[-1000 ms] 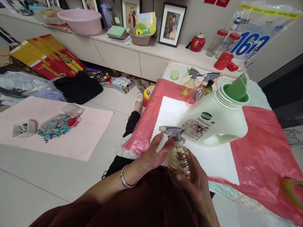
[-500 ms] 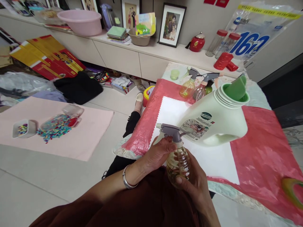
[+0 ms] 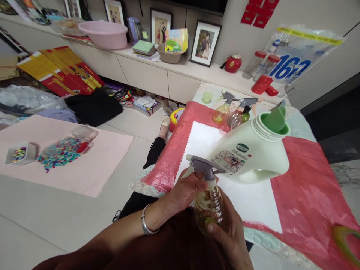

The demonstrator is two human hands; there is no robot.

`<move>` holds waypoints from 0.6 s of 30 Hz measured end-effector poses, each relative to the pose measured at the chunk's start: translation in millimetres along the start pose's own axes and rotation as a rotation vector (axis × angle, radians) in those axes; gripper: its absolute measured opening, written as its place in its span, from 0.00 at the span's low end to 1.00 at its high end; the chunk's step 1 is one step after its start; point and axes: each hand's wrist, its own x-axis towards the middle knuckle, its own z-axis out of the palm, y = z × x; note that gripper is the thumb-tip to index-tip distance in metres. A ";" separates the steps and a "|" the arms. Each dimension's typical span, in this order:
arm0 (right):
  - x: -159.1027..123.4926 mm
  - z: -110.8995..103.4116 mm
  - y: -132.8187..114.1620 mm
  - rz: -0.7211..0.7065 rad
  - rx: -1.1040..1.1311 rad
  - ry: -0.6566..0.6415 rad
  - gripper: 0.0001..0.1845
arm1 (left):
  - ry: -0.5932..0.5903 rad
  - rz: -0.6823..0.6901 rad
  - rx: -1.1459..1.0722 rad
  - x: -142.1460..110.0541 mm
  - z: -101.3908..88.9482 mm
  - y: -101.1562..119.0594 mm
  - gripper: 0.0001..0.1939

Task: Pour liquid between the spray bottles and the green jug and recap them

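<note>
Close to my body I hold a clear ribbed spray bottle [image 3: 209, 204] with a grey trigger head and yellowish liquid inside. The fingers of my left hand [image 3: 187, 191] are wrapped round its neck, just under the trigger head. Lower down, my right hand [image 3: 232, 228] grips the body of the bottle, thumb across the front. Just beyond stands a large pale green detergent jug [image 3: 250, 150], its mouth uncapped, with a green scoop-like piece [image 3: 274, 119] in the opening. A white sheet [image 3: 197, 138] lies beneath the jug on the red table cover [image 3: 306, 180].
Several other spray bottles [image 3: 222, 112] and a small green cup [image 3: 207, 97] stand at the table's far side. A roll of tape [image 3: 347, 243] lies at the right edge. On the left, a pink mat [image 3: 112, 150] bears scattered coloured beads [image 3: 60, 155] and a white container [image 3: 21, 153].
The camera has tilted up slightly, so the scene sits lower in view. Both hands keep their hold on the spray bottle, with little visible movement otherwise.
</note>
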 end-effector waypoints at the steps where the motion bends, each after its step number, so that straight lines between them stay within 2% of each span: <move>1: 0.6 -0.5 2.2 -0.005 0.013 -0.017 0.45 | -0.019 -0.014 0.012 0.0 -1.6 -0.9 0.26; 5: 6.0 -2.7 10.1 -0.099 -0.005 -0.014 0.48 | -0.179 -0.046 0.115 -2.4 -7.5 6.2 0.31; 7: 9.9 -1.3 11.3 -0.138 -0.050 0.018 0.47 | -0.295 -0.069 0.239 -6.1 -9.1 15.6 0.35; 9: 15.0 2.6 11.3 -0.173 -0.094 0.036 0.46 | -0.356 -0.087 0.386 -10.2 -10.7 24.6 0.37; 11: 21.5 6.9 11.4 -0.231 -0.138 0.044 0.44 | -0.356 -0.080 0.467 -12.5 -13.3 30.6 0.35; 14: 31.0 7.2 14.4 -0.373 -0.279 0.081 0.42 | -0.348 -0.075 0.438 -9.5 -17.1 38.6 0.33; 16: 33.8 1.0 18.9 -0.437 -0.402 0.142 0.40 | -0.279 -0.008 0.448 -1.5 -18.2 49.3 0.35; 18: 32.3 -8.2 25.3 -0.454 -0.491 0.240 0.33 | -0.141 0.126 0.507 13.5 -18.2 65.7 0.38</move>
